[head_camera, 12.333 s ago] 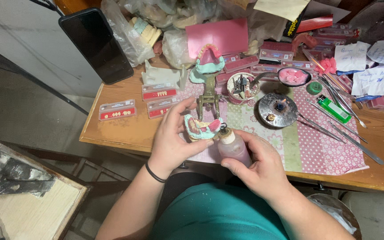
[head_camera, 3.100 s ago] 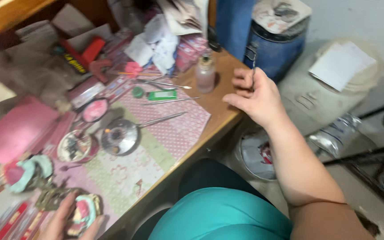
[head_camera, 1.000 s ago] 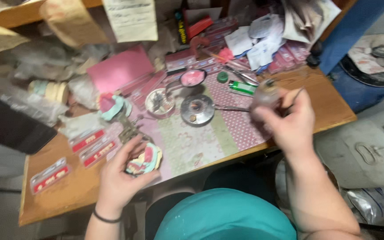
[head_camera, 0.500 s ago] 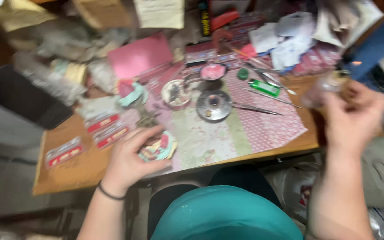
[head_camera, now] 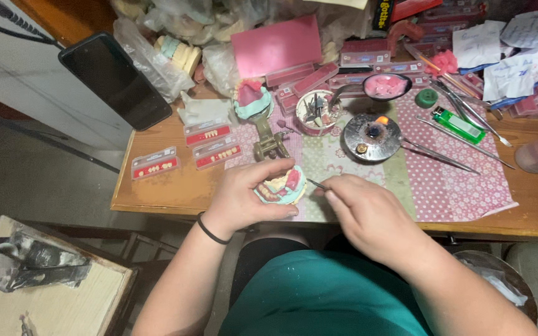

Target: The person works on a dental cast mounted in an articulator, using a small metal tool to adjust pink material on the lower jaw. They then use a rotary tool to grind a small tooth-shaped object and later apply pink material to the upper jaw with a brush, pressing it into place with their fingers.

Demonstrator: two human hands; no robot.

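Left hand [head_camera: 244, 198] cups dental cast [head_camera: 280, 186] at near table edge [head_camera: 157, 202]; right hand [head_camera: 368, 214] pinches thin metal tool [head_camera: 317, 183], shaft lying left-right, tip pointing left, just beside cast

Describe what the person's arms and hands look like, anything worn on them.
Both forearms are bare, with no sleeves reaching them and no gloves on the hands. The left hand has a thin black band around its wrist. The right hand shows no band, watch or ring. A teal garment covers the torso below.
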